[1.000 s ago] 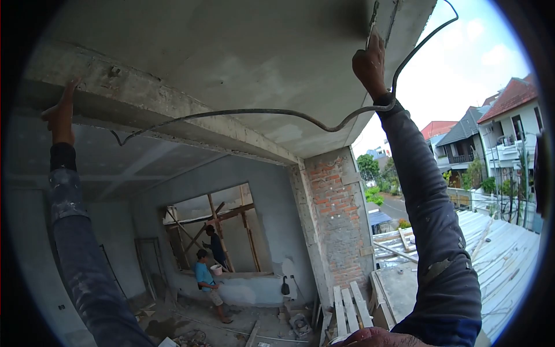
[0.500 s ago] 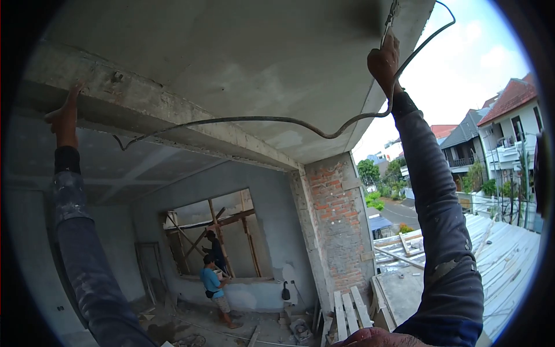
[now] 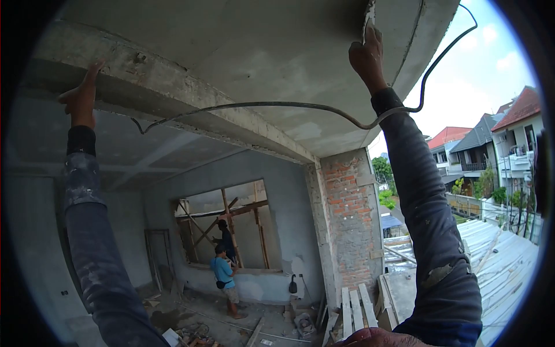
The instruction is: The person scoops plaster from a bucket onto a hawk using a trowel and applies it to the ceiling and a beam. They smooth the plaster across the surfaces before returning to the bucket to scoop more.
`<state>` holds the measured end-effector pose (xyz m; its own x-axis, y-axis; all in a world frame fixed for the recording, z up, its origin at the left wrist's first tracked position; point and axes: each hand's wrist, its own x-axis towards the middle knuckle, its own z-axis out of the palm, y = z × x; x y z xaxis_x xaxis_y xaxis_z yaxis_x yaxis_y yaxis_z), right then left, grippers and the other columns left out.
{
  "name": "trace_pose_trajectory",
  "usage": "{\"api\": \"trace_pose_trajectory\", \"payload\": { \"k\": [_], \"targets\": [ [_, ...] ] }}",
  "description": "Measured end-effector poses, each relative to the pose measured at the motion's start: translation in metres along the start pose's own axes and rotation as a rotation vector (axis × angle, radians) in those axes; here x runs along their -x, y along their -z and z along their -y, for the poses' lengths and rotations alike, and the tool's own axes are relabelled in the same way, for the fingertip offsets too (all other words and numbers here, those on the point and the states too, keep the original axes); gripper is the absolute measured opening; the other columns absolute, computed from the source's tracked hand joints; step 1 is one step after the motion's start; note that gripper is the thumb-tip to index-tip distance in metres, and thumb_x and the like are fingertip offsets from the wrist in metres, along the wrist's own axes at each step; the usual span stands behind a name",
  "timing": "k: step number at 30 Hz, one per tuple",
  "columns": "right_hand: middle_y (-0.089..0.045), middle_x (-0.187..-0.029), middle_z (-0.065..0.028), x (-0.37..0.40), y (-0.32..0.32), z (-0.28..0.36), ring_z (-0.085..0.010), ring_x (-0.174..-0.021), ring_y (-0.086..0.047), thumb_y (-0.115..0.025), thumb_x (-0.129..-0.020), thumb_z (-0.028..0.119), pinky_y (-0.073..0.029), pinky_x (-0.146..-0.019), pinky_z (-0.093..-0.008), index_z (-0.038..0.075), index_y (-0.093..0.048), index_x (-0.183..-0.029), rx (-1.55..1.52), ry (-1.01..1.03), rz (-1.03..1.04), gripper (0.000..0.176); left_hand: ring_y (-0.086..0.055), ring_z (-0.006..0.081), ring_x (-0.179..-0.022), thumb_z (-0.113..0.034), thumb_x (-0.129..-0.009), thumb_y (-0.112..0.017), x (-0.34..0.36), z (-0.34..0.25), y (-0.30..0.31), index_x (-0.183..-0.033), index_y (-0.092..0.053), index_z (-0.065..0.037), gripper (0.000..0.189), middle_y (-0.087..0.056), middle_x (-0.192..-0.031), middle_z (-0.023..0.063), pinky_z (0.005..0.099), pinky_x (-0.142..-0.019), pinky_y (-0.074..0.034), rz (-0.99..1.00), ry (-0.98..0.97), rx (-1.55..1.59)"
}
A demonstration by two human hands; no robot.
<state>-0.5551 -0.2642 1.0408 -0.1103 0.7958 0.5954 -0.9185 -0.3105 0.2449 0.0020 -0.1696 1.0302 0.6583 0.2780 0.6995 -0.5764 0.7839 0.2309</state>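
My left hand (image 3: pixel 81 101) is raised to the concrete beam (image 3: pixel 167 84), with its fingers and thumb apart, bracing against the beam's edge and holding nothing. Overhead, my right hand (image 3: pixel 367 56) is closed around a plastering trowel (image 3: pixel 370 16), seen nearly edge-on and spattered pale. The trowel is up at the grey plastered ceiling (image 3: pixel 272 52); its far end is cut off by the top of the view. A dark cable (image 3: pixel 277 104) hangs in a loose curve below the ceiling and crosses my right forearm.
Below, a person in a blue shirt (image 3: pixel 222 272) stands near a window opening (image 3: pixel 191 222), where another person (image 3: pixel 227 240) stands by wooden poles. A brick pillar (image 3: pixel 350 214), wooden slats (image 3: pixel 355 309) and floor rubble are nearby. Metal roofing (image 3: pixel 503 260) lies outside.
My right hand and the trowel have moved left along the ceiling. The view has shifted slightly, and the cable now crosses my right forearm. My left hand stays at the beam.
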Motion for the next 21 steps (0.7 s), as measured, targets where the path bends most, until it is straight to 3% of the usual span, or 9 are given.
{"api": "trace_pose_trajectory", "payload": {
  "k": [6, 8, 10, 13, 16, 17, 21],
  "targets": [
    [-0.046, -0.127, -0.0294, 0.067, -0.041, 0.075, -0.0461, -0.121, -0.041, -0.043, -0.071, -0.003, -0.035, -0.103, -0.0480, -0.006, -0.039, -0.132, -0.148, 0.042, 0.081, 0.062, -0.028, 0.0398, -0.132, -0.059, -0.055, -0.081, -0.007, 0.005, -0.005, -0.134, -0.005, 0.018, 0.134, -0.020, -0.136, 0.0374, 0.0427, -0.107, -0.031, -0.018, -0.006, -0.046],
    [-0.046, -0.129, -0.0267, 0.084, -0.034, 0.085, -0.0459, -0.120, -0.041, -0.042, -0.070, -0.006, -0.035, -0.103, -0.0488, -0.004, -0.038, -0.134, -0.173, -0.082, 0.320, 0.064, -0.028, 0.0399, -0.131, -0.060, -0.055, -0.081, -0.009, 0.008, -0.006, -0.134, -0.005, 0.018, 0.135, -0.020, -0.136, 0.0373, 0.0442, -0.107, -0.031, -0.011, -0.046, 0.035],
    [-0.046, -0.129, -0.0254, 0.090, -0.021, 0.085, -0.0456, -0.120, -0.042, -0.042, -0.070, -0.007, -0.035, -0.103, -0.0493, -0.002, -0.039, -0.134, -0.172, -0.040, 0.322, 0.064, -0.029, 0.0398, -0.131, -0.059, -0.054, -0.081, -0.008, 0.007, -0.003, -0.134, -0.004, 0.018, 0.135, -0.020, -0.135, 0.0370, 0.0445, -0.106, -0.031, -0.019, -0.027, 0.006],
    [-0.046, -0.128, -0.0242, 0.082, -0.004, 0.057, -0.0444, -0.117, -0.043, -0.042, -0.073, -0.009, -0.038, -0.099, -0.0501, 0.002, -0.036, -0.137, -0.027, 0.025, 0.226, 0.065, -0.029, 0.0397, -0.131, -0.059, -0.053, -0.082, 0.000, 0.000, -0.001, -0.134, -0.003, 0.019, 0.137, -0.019, -0.135, 0.0369, 0.0448, -0.106, -0.032, -0.005, -0.011, -0.007],
    [-0.037, -0.140, -0.0189, 0.054, 0.015, -0.001, -0.0438, -0.119, -0.041, -0.046, -0.078, -0.003, -0.035, -0.101, -0.0509, 0.008, -0.029, -0.144, 0.228, 0.202, 0.044, 0.069, -0.028, 0.0393, -0.132, -0.059, -0.053, -0.083, 0.002, -0.002, 0.002, -0.134, -0.003, 0.018, 0.137, -0.018, -0.136, 0.0367, 0.0446, -0.106, -0.032, 0.024, -0.012, 0.002],
    [-0.037, -0.140, -0.0221, 0.044, 0.022, -0.016, -0.0445, -0.120, -0.041, -0.047, -0.078, -0.006, -0.037, -0.098, -0.0505, 0.003, -0.024, -0.144, 0.354, 0.238, 0.008, 0.070, -0.027, 0.0390, -0.132, -0.058, -0.053, -0.083, 0.002, -0.002, 0.001, -0.134, -0.003, 0.018, 0.137, -0.018, -0.137, 0.0363, 0.0446, -0.106, -0.032, 0.037, -0.008, -0.003],
    [-0.031, -0.144, -0.0236, 0.029, 0.018, -0.077, -0.0457, -0.126, -0.036, -0.047, -0.081, -0.004, -0.034, -0.103, -0.0517, 0.004, -0.022, -0.145, 0.449, 0.267, 0.040, 0.069, -0.029, 0.0377, -0.132, -0.057, -0.053, -0.083, -0.006, 0.005, -0.005, -0.134, -0.004, 0.018, 0.137, -0.021, -0.137, 0.0355, 0.0436, -0.107, -0.031, -0.005, -0.022, 0.054]
  ]
}}
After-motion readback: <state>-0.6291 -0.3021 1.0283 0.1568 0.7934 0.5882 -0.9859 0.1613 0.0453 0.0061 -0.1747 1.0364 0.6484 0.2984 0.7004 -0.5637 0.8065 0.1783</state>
